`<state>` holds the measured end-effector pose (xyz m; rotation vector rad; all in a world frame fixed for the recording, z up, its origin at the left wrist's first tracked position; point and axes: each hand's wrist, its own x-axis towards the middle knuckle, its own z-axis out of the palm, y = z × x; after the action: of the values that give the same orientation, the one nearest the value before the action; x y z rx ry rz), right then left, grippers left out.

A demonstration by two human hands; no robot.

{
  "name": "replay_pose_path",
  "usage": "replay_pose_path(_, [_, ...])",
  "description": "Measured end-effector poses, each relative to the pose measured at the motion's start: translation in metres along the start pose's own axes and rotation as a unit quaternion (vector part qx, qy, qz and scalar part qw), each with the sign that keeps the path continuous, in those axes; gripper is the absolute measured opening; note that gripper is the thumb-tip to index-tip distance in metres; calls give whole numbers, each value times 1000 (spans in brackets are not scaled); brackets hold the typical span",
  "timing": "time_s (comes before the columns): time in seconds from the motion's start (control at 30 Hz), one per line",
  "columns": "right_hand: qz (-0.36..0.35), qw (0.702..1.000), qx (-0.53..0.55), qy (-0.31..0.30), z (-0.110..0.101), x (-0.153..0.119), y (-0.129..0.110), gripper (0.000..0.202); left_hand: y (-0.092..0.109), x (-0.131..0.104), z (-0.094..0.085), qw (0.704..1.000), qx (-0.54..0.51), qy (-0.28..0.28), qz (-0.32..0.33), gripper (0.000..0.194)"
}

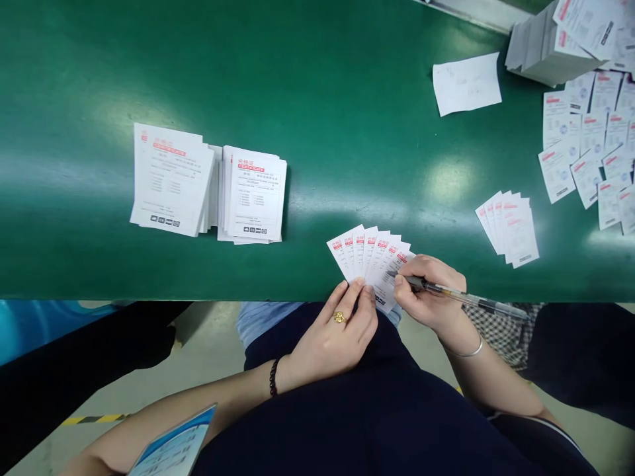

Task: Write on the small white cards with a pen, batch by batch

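Several white certificate cards with red print lie fanned out at the front edge of the green table. My left hand, with a gold ring and a dark beaded bracelet, presses its fingertips on the lower ends of the cards; its thumb is hidden. In my right hand is a pen, held in a pinch between thumb and fingers. The pen's tip points left and meets the rightmost card of the fan.
Two stacks of larger certificates stand at the left on the green table. Toward the right are a small card fan, a loose white paper, scattered cards and a tall stack.
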<state>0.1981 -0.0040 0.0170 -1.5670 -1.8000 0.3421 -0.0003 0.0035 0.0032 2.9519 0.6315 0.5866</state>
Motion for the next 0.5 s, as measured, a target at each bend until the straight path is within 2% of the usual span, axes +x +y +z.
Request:
replay_pose_path(0.3, [1,1000,12,4,0,-3,2,15,1,-1,0,1000,-13,-6,-1,29])
replay_pose_path(0.5, [82,988,128,5,-2,-10,7,15,0,-2,-1,1000,-19,-6,2,28])
